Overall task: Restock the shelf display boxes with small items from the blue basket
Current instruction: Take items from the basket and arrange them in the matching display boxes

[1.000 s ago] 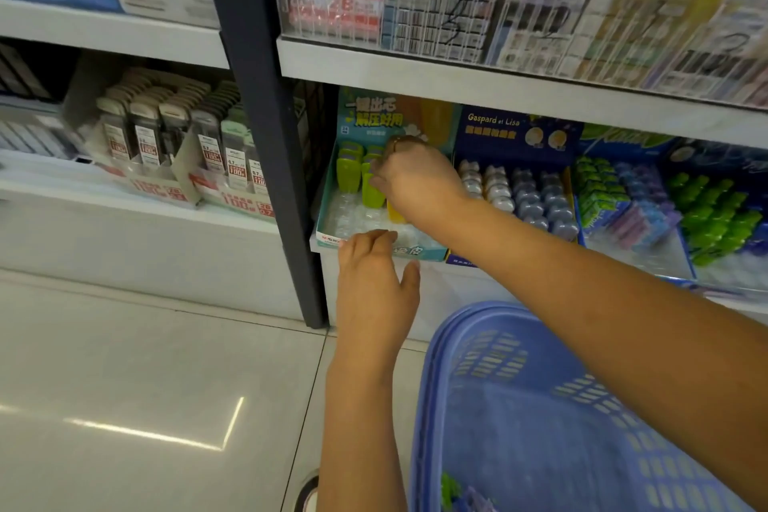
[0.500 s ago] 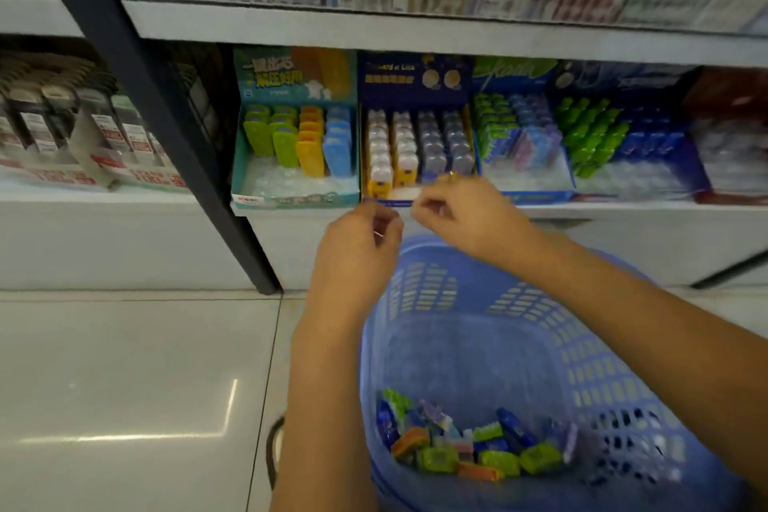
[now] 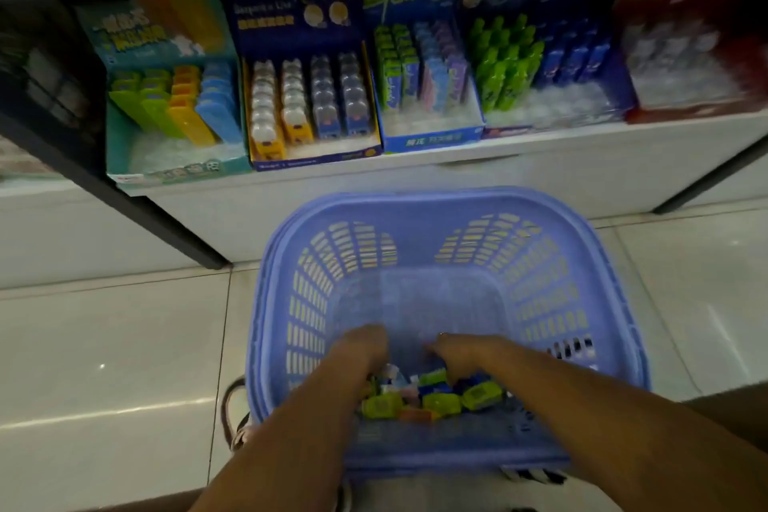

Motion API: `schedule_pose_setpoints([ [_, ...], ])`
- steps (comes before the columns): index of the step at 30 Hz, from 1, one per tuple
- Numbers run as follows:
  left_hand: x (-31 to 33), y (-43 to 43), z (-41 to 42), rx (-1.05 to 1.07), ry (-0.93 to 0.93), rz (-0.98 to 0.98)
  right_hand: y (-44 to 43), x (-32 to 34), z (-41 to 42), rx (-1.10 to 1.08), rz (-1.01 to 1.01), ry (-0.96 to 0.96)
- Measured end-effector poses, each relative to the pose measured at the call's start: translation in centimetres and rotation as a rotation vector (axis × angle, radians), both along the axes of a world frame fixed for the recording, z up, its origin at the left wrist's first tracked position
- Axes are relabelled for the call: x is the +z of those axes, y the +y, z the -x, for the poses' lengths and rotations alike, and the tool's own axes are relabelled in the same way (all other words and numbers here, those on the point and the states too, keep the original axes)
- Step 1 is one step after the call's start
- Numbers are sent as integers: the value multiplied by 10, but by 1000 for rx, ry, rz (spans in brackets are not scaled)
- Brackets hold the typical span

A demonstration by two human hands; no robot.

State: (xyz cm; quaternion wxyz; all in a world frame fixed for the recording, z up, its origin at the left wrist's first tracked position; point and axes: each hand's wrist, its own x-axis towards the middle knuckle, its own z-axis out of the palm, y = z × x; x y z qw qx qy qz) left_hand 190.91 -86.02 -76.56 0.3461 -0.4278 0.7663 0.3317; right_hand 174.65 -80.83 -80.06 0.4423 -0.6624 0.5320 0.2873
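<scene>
Two hands are working inside the blue basket (image 3: 440, 212): your left hand (image 3: 365, 349) and right hand (image 3: 461, 351) are reaching into the small items (image 3: 432, 397) heaped at the basket's near end, though I cannot tell whether either is pinching anything. Try sorting by colour and lifting matching pieces together. The shelf display boxes (image 3: 316, 96) are sitting beyond the basket's far rim.

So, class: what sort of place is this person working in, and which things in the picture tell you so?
Most likely a shop aisle, perhaps stationery. Cardboard display boxes of small coloured goods stand in a row on a white shelf, and a blue basket of loose items sits on the tiled floor.
</scene>
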Motion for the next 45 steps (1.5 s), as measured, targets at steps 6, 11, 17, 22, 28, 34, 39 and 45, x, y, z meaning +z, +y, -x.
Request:
schedule_pose_setpoints([
  [6,-17,-1,7,-75,-76,61,3,-14,1,-7,24,5],
  [11,-25,-4,9,-1,-130,8,1,-14,3,30,40,44],
  [17,-18,-11,18,223,130,-29,-3,-6,17,-157,147,7],
  [22,1,0,41,314,173,-175,-15,23,33,-253,186,-95],
  [28,20,4,54,685,413,-435,-29,70,49,-376,260,-211],
  [34,55,0,59,975,687,-571,-36,112,66,-661,340,-356],
  [39,81,-6,64,1383,962,-593,-53,155,77,-995,610,-397],
  [45,109,-4,72,1433,1229,-851,-59,198,67,-1127,750,-497],
])
